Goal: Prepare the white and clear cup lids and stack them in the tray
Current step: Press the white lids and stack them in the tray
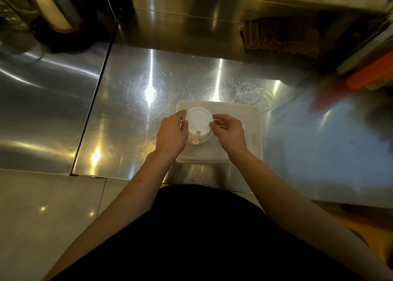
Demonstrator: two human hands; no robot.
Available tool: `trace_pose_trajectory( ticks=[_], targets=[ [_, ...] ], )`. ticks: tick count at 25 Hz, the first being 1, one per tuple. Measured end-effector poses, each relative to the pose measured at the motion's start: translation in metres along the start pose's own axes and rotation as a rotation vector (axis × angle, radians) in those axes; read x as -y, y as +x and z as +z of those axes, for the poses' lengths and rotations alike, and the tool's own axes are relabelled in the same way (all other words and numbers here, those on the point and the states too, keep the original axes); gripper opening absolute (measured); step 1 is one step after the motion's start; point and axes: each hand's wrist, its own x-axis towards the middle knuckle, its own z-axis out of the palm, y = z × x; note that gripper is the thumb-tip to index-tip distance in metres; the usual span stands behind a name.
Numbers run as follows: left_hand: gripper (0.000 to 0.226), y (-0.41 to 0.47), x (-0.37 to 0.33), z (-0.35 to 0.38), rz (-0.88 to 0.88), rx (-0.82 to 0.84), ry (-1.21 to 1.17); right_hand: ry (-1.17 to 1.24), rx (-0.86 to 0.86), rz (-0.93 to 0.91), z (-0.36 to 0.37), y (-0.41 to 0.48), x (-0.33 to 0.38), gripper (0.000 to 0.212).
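Observation:
A white cup lid (pixel 199 119) is held over a translucent white tray (pixel 251 132) on the steel counter. My left hand (pixel 172 135) grips the lid's left rim and my right hand (pixel 228 132) pinches its right rim. Beneath it, more white lids (pixel 198 141) lie stacked in the tray, partly hidden by my hands. Clear lids (pixel 254 94) lie loose on the counter just beyond the tray's far right corner.
A stack of brown cardboard sleeves (pixel 280 37) stands at the back right. Orange and white containers (pixel 370 76) sit blurred at the far right. A metal kettle (pixel 57 8) rests at the back left. The counter's front edge (pixel 119 175) is near my body.

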Motion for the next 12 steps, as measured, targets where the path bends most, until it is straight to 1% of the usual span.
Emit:
trace_pose_trajectory(
  ticks=[4,7,12],
  targets=[
    [0.038,0.002,0.005,0.003,0.022,0.030,0.093,-0.006,0.025,0.006,0.000,0.003,-0.002,0.027],
    [0.044,0.004,0.012,0.007,0.018,0.037,0.094,-0.029,0.043,0.001,-0.001,0.006,-0.004,0.028],
    [0.040,0.008,0.015,0.008,0.031,0.032,0.125,-0.097,0.047,-0.046,-0.002,0.004,-0.003,0.030]
  ],
)
